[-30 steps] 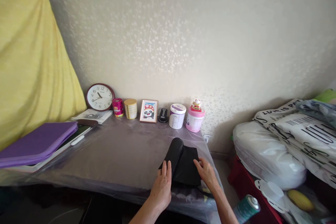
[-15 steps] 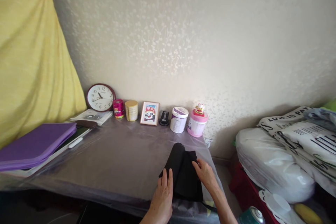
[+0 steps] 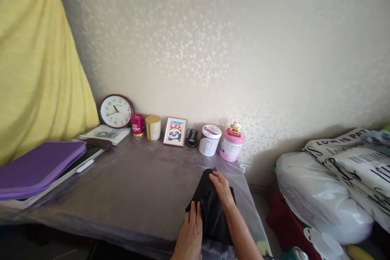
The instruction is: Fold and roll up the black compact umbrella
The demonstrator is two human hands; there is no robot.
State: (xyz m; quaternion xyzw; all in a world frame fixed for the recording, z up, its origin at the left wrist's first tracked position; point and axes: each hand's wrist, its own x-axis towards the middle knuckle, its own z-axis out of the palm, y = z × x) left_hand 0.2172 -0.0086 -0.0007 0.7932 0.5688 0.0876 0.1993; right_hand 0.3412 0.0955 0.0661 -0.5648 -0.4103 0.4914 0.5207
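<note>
A black folded piece, which looks like cloth or a soft pouch (image 3: 215,219), lies on the front right of the covered table. My left hand (image 3: 189,231) rests on its near left edge, fingers stretched out and lying on the black surface. At its far end, my right hand (image 3: 222,189) has its fingers closed on the upper edge, with the forearm crossing over the right side. Part of the black piece is hidden under both hands. I cannot tell exactly what kind of item it is.
Along the wall stand a clock (image 3: 117,111), a pink tin (image 3: 137,125), a yellow-lidded canister (image 3: 153,128), a panda picture frame (image 3: 175,131), a black device (image 3: 192,137), a white tub (image 3: 210,141) and a pink-lidded tub (image 3: 231,146) bearing a figurine. A purple folder (image 3: 42,166) lies left.
My right hand has moved from the black piece's right edge up and left to its far end. The left hand stays at the near left edge. The view has shifted slightly.
</note>
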